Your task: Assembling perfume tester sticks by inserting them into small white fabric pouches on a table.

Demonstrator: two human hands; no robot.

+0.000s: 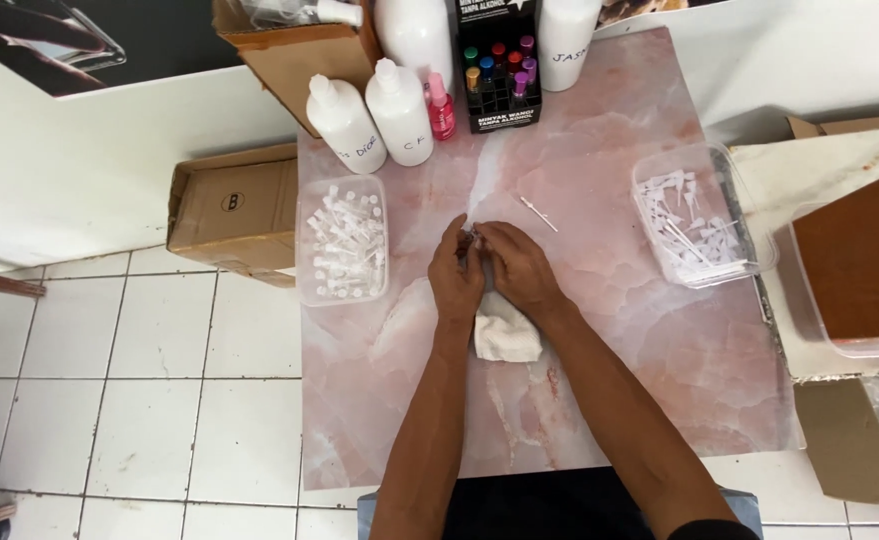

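Bare pink marble table (pixel 599 340) lies open right of the hands, up to the clear tray of spray tubes (pixel 701 215). On the left, a clear tray of vials (pixel 343 240) blocks the edge; white bottles (pixel 374 115) and a black rack (pixel 499 70) wall the far side; a loose tube (pixel 538 214) lies between

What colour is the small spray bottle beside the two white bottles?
Pink, the small spray bottle, seen in the head view.

A pink marble table (pixel 599 330) carried two tubs, at nine (pixel 342 240) and three o'clock (pixel 701 212). Bottles (pixel 399 110) stood at twelve, a cloth (pixel 506 335) at centre.
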